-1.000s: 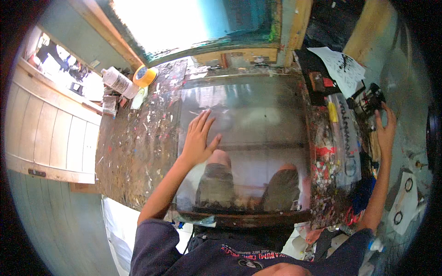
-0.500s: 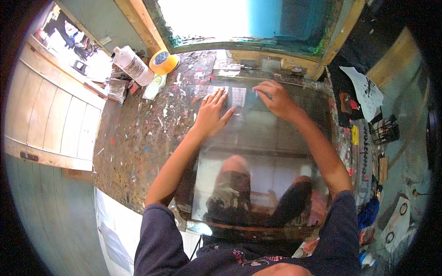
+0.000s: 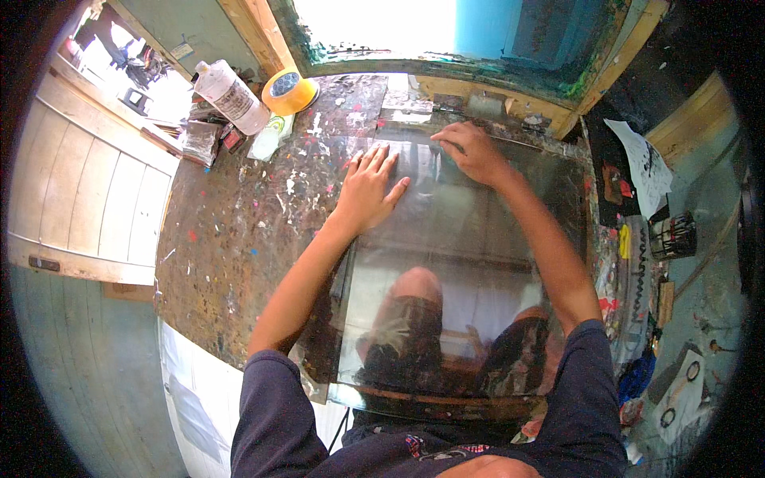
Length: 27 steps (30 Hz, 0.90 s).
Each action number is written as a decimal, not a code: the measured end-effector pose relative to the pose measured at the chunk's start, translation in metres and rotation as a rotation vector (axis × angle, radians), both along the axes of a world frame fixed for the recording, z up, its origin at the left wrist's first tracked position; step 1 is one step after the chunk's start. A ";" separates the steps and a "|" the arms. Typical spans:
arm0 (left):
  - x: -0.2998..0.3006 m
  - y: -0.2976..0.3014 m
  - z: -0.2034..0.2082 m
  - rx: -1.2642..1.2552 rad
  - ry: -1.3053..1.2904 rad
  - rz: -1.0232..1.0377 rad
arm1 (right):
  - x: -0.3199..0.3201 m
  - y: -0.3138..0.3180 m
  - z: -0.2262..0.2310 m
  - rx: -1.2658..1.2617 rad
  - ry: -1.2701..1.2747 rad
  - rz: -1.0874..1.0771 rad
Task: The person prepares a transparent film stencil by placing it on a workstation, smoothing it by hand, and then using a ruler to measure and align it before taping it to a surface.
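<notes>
A large clear glass pane (image 3: 446, 247) lies on the paint-spattered table (image 3: 231, 231). Knees and dark shorts show in its shiny surface. My left hand (image 3: 370, 190) rests flat near the pane's far left part, fingers spread. To its right, my right hand (image 3: 472, 153) is over the far part of the pane with thumb and fingers drawn together in a pinch. Whatever those fingertips may hold is too small to make out.
Back left stand a white plastic bottle (image 3: 233, 97) and a yellow tape roll (image 3: 288, 92). Behind the table rises a wooden-framed screen (image 3: 510, 40). Along the right are a white paper sheet (image 3: 640, 166), a dark wire basket (image 3: 673, 236) and a blue bundle (image 3: 637, 373).
My right hand has shifted slightly left and toward the far edge of the pane, still pinched. The left hand stays flat in about the same place. The whole view has tilted a little.
</notes>
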<state>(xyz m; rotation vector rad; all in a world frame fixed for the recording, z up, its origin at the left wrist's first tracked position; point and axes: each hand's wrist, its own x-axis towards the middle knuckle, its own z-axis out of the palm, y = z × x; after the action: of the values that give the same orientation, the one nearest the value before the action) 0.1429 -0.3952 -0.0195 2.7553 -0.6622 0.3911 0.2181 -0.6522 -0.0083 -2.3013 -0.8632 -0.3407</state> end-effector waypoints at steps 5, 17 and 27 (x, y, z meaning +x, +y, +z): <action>0.000 0.000 0.000 0.019 -0.019 0.004 | 0.001 0.008 0.003 -0.046 0.000 0.014; -0.050 0.024 0.027 -0.055 -0.041 0.014 | 0.007 0.011 -0.012 -0.064 -0.042 0.000; -0.105 0.080 0.044 -0.086 0.001 0.175 | 0.008 0.008 -0.011 -0.082 -0.040 0.005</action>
<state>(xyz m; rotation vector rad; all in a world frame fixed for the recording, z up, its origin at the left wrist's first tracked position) 0.0374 -0.3152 0.0244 2.7391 -0.3947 0.4453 0.2263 -0.6443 -0.0196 -2.3744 -0.9189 -0.3566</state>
